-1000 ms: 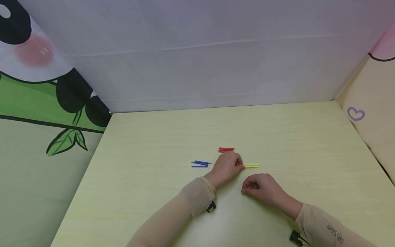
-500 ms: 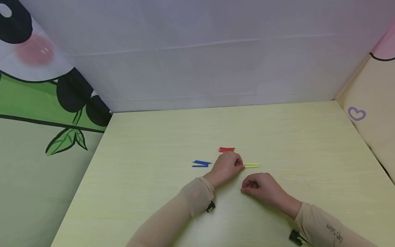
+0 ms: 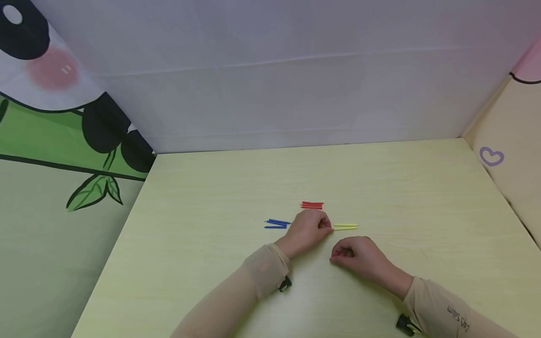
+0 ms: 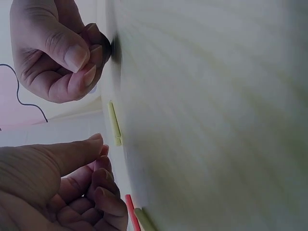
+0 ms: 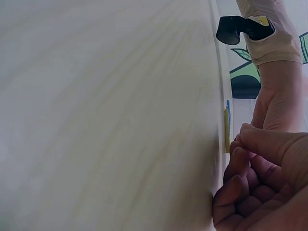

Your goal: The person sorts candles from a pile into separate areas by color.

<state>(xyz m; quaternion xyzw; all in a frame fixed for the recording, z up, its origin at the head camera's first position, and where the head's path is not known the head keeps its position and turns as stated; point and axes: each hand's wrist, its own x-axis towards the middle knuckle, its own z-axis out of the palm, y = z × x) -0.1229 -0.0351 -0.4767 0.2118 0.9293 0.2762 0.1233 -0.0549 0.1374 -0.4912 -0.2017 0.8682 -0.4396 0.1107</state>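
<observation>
My left hand rests low over the table, its thumb and forefinger tips beside the near ends of the thin yellow sticks. Nothing shows between those fingertips, and part of the area below the palm is hidden. Just beyond the knuckles lie several thin red sticks in a row. Left of the hand are several blue sticks with fine pointed ends, like small candles. My right hand sits nearer me, below the yellow sticks, fingers loosely curled and thumb against the forefinger. No object is visible in it in the right wrist view.
The pale wooden table runs back to a grey-white wall. A printed cartoon panel borders the left side, and a beige panel with a heart stands at the right.
My left hand has shifted very slightly left, baring more of the yellow sticks' near ends. The right hand stays in place, and the head view has turned slightly.
</observation>
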